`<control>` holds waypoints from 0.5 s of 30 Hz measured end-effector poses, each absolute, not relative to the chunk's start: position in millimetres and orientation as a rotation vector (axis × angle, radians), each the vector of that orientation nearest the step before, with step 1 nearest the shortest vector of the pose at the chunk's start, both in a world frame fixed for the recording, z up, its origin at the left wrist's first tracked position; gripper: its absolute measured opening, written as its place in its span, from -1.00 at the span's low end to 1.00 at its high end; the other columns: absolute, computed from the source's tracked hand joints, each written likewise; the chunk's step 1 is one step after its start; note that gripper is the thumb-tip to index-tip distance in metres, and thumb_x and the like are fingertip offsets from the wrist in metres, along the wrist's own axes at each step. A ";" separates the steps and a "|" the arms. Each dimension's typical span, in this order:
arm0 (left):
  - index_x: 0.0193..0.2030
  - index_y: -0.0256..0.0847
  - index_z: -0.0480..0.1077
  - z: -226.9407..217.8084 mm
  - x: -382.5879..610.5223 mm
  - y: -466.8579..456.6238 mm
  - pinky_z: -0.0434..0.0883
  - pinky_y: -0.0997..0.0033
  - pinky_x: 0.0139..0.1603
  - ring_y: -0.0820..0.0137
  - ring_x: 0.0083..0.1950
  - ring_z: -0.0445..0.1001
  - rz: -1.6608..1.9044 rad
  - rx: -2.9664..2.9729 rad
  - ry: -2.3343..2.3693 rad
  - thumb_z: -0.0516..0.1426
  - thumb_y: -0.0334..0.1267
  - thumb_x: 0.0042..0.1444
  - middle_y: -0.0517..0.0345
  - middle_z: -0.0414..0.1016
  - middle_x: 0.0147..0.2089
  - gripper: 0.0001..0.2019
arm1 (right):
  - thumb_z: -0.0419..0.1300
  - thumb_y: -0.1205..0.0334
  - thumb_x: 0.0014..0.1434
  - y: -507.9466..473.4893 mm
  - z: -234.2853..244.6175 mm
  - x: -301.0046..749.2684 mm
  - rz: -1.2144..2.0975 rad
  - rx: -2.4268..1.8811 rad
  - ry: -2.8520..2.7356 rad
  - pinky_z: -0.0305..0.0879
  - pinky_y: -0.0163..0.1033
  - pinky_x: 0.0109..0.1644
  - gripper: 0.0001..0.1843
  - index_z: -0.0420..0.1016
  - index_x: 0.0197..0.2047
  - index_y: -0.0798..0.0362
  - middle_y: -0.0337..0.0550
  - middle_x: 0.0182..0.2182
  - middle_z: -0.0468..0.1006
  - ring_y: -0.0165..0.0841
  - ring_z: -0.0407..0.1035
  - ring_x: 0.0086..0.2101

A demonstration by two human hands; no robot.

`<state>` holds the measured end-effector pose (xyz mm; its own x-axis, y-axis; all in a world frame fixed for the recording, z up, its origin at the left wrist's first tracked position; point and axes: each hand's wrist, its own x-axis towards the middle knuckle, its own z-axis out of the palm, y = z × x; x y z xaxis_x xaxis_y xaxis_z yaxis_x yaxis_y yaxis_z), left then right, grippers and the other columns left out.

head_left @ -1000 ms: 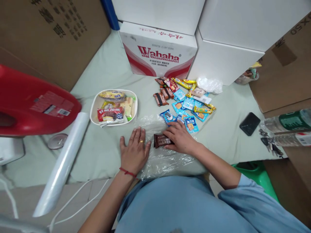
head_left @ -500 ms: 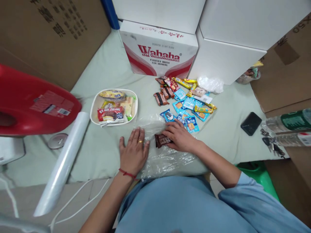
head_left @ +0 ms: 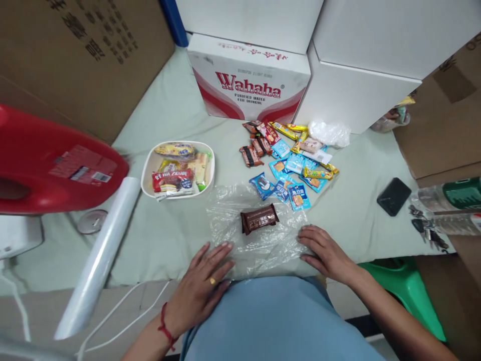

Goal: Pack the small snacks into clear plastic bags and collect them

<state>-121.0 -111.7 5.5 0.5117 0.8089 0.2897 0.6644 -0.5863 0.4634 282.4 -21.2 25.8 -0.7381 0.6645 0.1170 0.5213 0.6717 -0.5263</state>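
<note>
Two brown-wrapped snack bars (head_left: 260, 218), side by side, lie on a clear sheet of plastic wrap (head_left: 240, 253) spread over the table. My left hand (head_left: 205, 281) is at the sheet's front left corner, fingers stretched out and apart, holding nothing. At the sheet's right edge rests my right hand (head_left: 325, 253), its fingers extended and touching the film. Beyond the sheet lies a pile of small packaged snacks, among them blue packets (head_left: 298, 195), brown-wrapped pieces (head_left: 251, 156) and yellow packets (head_left: 317, 173). A white tray (head_left: 143, 178) of packaged snacks stands to the left.
A roll of plastic film (head_left: 99, 255) leans at the front left beside a red jug (head_left: 56, 165). A Wahaha carton (head_left: 250, 82) stands at the back. On the right are a black phone (head_left: 394, 196), keys (head_left: 428, 228) and plastic bottles (head_left: 462, 194). A green stool (head_left: 409, 291) stands below.
My right hand has let go of the brown snack bars and moved right and nearer to the sheet's edge. My left hand has drawn back toward my body. The bars stay on the film.
</note>
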 end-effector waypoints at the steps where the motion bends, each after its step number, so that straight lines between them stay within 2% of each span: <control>1: 0.17 -0.16 0.44 2.1 -119.7 -113.3 0.06 -0.02 0.60 0.22 0.48 0.33 0.709 2.485 1.255 0.16 -0.43 0.28 -0.11 0.45 0.39 -0.67 | 0.22 0.25 0.41 -26.0 19.9 282.1 0.627 -0.961 -2.559 0.36 0.18 0.34 -0.69 0.48 0.19 0.01 0.07 0.10 0.57 -0.11 0.39 0.23; 3: 0.06 -0.15 0.47 -2.1 -117.8 -116.3 0.13 0.06 0.57 0.29 0.42 0.41 0.763 2.472 1.284 0.14 -0.45 0.31 -0.03 0.57 0.27 -0.76 | 0.15 0.33 0.43 -33.5 14.8 280.2 0.588 -0.963 -2.507 0.40 0.16 0.29 -0.78 0.53 0.07 -0.02 0.01 0.03 0.62 -0.14 0.44 0.16; 5: 0.04 -0.12 0.46 -1.2 -117.2 -120.4 0.23 0.12 0.51 0.34 0.33 0.49 0.818 2.395 1.297 0.11 -0.47 0.33 0.04 0.64 0.17 -0.76 | 0.12 0.34 0.44 -38.9 19.5 278.7 0.652 -0.941 -2.494 0.45 0.10 0.23 -0.80 0.54 0.04 -0.01 -0.01 -0.04 0.64 -0.16 0.48 0.10; 8: 0.06 -0.11 0.44 6.2 -117.5 -124.5 0.32 0.21 0.43 0.39 0.18 0.59 0.890 2.245 1.345 0.08 -0.43 0.36 0.10 0.68 0.06 -0.77 | 0.09 0.31 0.47 -40.1 38.9 277.2 0.800 -0.912 -2.529 0.50 0.00 0.12 -0.80 0.53 0.03 0.00 -0.02 -0.11 0.66 -0.20 0.51 0.00; 11: 0.00 -0.08 0.46 10.4 -116.8 -115.0 0.37 0.19 0.38 0.36 0.07 0.62 1.001 2.088 1.529 0.06 -0.35 0.38 0.16 0.68 -0.06 -0.82 | 0.06 0.29 0.48 -23.7 59.6 271.5 0.880 -0.885 -2.572 0.49 -0.10 0.00 -0.80 0.53 -0.03 0.01 -0.05 -0.19 0.65 -0.25 0.51 -0.12; 13: -0.09 -0.09 0.49 8.9 -114.1 -98.1 0.46 0.18 0.23 0.30 0.01 0.62 1.045 1.934 1.772 0.07 -0.25 0.39 0.15 0.68 -0.11 -0.85 | 0.06 0.25 0.50 -1.3 68.4 264.1 0.902 -0.895 -2.570 0.46 -0.14 -0.03 -0.79 0.54 -0.05 0.01 -0.07 -0.22 0.65 -0.27 0.50 -0.18; 15: -0.18 -0.12 0.51 4.9 -109.3 -76.0 0.49 0.17 0.04 0.23 -0.09 0.61 1.000 1.763 2.025 0.09 -0.14 0.37 0.09 0.66 -0.18 -0.80 | 0.07 0.21 0.50 26.2 71.8 254.4 0.907 -0.957 -2.548 0.43 -0.18 -0.04 -0.79 0.54 -0.06 0.02 -0.08 -0.22 0.65 -0.28 0.49 -0.18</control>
<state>-109.3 -76.0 4.9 -0.2192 0.9486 0.2281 0.7581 0.0184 0.6519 254.4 26.2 71.8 -0.7448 0.6665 0.0319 0.4964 0.5855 -0.6409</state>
